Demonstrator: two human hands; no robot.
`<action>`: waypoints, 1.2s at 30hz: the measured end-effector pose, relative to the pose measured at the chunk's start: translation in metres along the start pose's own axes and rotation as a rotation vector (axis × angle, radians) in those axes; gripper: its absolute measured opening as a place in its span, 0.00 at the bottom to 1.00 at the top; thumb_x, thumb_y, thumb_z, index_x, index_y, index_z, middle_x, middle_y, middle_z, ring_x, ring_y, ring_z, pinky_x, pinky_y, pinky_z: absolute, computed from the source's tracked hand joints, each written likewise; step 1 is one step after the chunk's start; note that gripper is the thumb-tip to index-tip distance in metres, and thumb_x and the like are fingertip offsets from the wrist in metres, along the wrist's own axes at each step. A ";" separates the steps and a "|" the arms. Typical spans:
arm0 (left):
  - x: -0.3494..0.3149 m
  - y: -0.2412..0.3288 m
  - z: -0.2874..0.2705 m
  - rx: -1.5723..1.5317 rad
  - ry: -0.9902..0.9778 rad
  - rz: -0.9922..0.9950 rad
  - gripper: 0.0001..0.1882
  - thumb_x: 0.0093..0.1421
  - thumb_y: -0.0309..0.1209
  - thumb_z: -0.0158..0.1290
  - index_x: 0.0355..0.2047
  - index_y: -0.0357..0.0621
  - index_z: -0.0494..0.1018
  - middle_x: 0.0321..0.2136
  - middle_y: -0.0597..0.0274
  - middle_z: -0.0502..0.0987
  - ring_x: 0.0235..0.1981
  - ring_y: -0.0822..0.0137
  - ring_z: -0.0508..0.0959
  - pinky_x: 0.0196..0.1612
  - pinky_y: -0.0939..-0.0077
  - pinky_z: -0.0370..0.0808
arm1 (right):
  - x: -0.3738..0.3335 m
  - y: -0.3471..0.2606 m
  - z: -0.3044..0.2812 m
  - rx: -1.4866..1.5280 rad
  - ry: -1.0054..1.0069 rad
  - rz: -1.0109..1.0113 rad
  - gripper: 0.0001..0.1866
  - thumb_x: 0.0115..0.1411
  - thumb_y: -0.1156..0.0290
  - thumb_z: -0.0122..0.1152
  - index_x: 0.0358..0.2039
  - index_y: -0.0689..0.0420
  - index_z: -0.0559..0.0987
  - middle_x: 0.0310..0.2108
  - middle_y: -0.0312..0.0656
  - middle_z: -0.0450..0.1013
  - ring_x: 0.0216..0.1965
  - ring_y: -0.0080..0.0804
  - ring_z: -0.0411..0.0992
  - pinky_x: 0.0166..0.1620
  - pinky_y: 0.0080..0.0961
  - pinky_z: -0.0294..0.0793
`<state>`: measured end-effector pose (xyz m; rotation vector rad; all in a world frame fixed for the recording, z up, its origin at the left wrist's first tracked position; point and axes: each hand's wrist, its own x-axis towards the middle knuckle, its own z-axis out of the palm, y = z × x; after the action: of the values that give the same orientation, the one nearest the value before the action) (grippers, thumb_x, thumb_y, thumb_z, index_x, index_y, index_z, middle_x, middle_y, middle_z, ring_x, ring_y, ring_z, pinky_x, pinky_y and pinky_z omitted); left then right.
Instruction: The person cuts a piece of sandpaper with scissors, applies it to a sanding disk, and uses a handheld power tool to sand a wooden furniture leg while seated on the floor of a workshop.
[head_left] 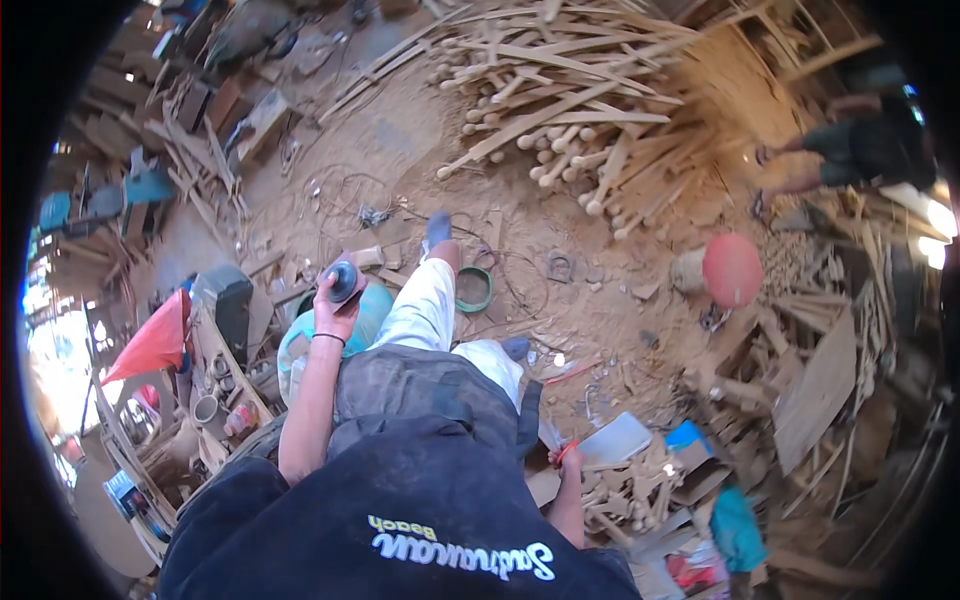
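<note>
My left hand (335,312) is closed around a dark, rounded object (344,281) with a shiny top; its exact kind is unclear. This hand is above a pale turquoise rounded thing (372,318), left of my leg in white trousers (425,305). Low on the right, my right hand (568,460) has its fingers closed on a small red thing (564,449), too small to name. Just beyond it lies a translucent whitish flat piece (618,440), beside a heap of small turned wooden pieces (640,495).
A large pile of round-ended wooden sticks (570,130) covers the far ground. A red round-topped object (732,271) stands at right, near another person (860,150). A green ring-shaped container (473,289) is by my foot. Scrap wood and a red cone-shaped piece (155,337) are at left.
</note>
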<state>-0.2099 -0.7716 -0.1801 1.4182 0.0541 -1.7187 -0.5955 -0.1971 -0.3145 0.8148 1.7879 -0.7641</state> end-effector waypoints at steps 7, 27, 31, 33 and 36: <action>0.168 0.055 0.036 -0.116 0.018 0.181 0.22 0.57 0.35 0.66 0.53 0.51 0.78 0.46 0.61 0.83 0.48 0.59 0.84 0.55 0.61 0.82 | -0.051 -0.143 0.163 -0.157 0.058 -0.135 0.11 0.71 0.65 0.55 0.36 0.59 0.78 0.22 0.44 0.75 0.18 0.38 0.76 0.18 0.34 0.74; 0.294 0.246 0.023 -0.080 0.775 0.150 0.28 0.52 0.36 0.73 0.51 0.38 0.77 0.49 0.54 0.82 0.45 0.60 0.85 0.50 0.65 0.84 | -0.236 -0.570 0.725 -0.822 -0.143 -0.773 0.16 0.66 0.61 0.68 0.28 0.61 0.83 0.19 0.35 0.74 0.19 0.24 0.69 0.22 0.34 0.64; 0.299 0.253 0.027 0.283 0.963 -0.280 0.42 0.50 0.52 0.69 0.57 0.32 0.77 0.53 0.53 0.80 0.51 0.60 0.79 0.59 0.66 0.74 | -0.207 -0.583 0.759 -1.019 -0.206 -0.672 0.23 0.67 0.55 0.65 0.34 0.67 0.86 0.22 0.43 0.78 0.22 0.33 0.74 0.25 0.37 0.70; 0.303 0.275 0.054 0.231 1.161 -0.346 0.52 0.42 0.53 0.74 0.57 0.20 0.73 0.54 0.48 0.79 0.52 0.57 0.79 0.58 0.64 0.76 | -0.192 -0.594 0.787 -1.129 -0.272 -0.643 0.23 0.67 0.55 0.64 0.33 0.66 0.86 0.22 0.44 0.78 0.22 0.34 0.75 0.25 0.38 0.71; 0.355 0.361 0.130 0.057 1.109 -0.115 0.50 0.44 0.47 0.75 0.57 0.18 0.71 0.54 0.48 0.79 0.50 0.58 0.81 0.55 0.64 0.80 | -0.179 -0.634 0.861 -1.212 -0.277 -0.657 0.22 0.67 0.54 0.63 0.32 0.65 0.87 0.22 0.46 0.79 0.22 0.35 0.76 0.26 0.38 0.72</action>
<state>-0.0661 -1.2691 -0.2517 2.2709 0.6950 -0.8226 -0.6109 -1.2815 -0.3316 -0.6639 1.8286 -0.0507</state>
